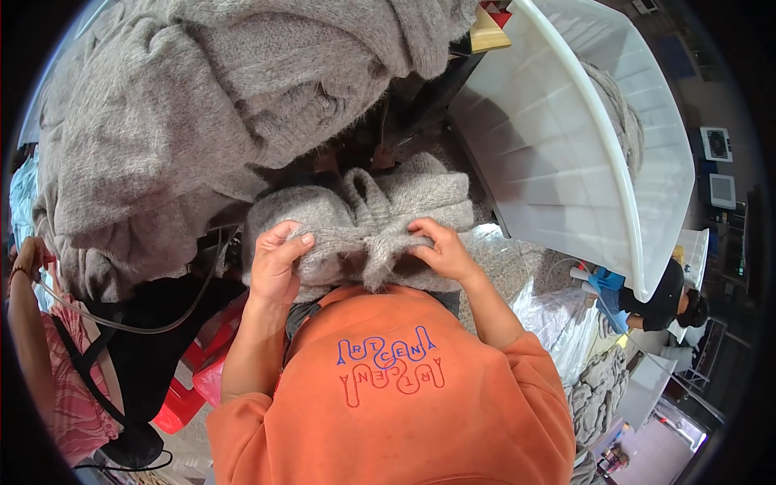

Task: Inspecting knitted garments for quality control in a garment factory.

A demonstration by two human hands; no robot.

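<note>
A fuzzy grey knit garment (323, 212) lies bunched across my lap, its ribbed band stretched sideways between my hands. My left hand (277, 252) pinches the band's left part, thumb on top and fingers behind. At the other end, my right hand (440, 249) grips the knit with curled fingers, close to a loose fuzzy tuft. Some of the right fingertips are hidden in the fabric. Just beyond my lap rises a large heap of similar grey knitwear (162, 137).
A big white plastic bin (550, 137) with grey knitwear inside stands tilted at the right. Red plastic stools (182, 400) are low on the left, beside a co-worker's arm (28, 347). Clear plastic sheeting (550, 323) lies at right; another person (671, 299) is farther off.
</note>
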